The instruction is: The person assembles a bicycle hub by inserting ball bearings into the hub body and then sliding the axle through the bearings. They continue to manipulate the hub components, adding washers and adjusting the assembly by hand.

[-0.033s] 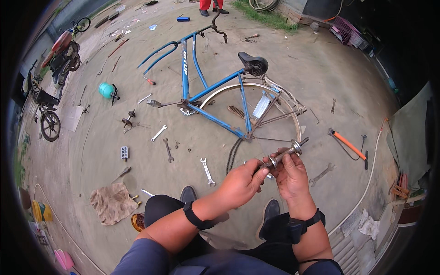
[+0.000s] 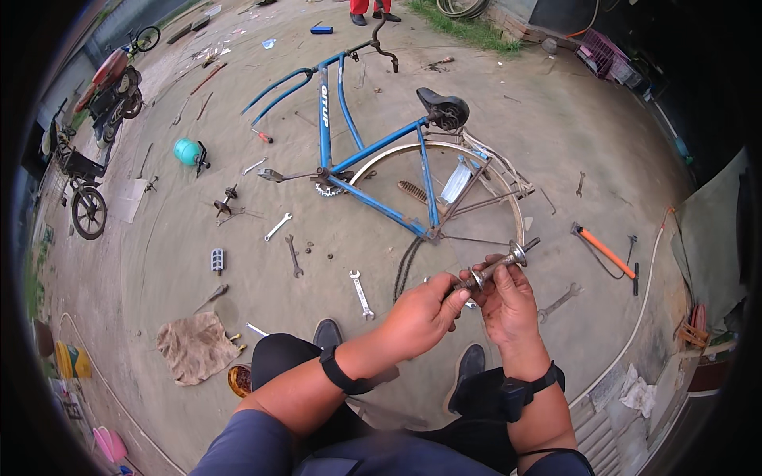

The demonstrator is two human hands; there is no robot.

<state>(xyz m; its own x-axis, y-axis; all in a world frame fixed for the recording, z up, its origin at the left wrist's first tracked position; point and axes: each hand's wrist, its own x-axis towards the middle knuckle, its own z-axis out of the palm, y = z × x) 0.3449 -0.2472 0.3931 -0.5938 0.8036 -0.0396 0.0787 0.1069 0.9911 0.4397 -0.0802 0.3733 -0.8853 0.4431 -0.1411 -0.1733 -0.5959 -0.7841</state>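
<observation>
Both hands hold a grey metal wheel hub with its axle, tilted up to the right over the concrete ground. My left hand pinches the lower left end of the axle with its fingertips. My right hand grips the hub from below, fingers wrapped around its middle. Both wrists wear black bands. Just beyond the hands lies a blue bicycle frame on its side, with a black saddle and a rear wheel rim.
Wrenches and small parts lie scattered on the ground. Left are a brown rag, a pedal and a teal canister. An orange-handled tool lies right. A motorcycle stands far left; a person's legs at the top.
</observation>
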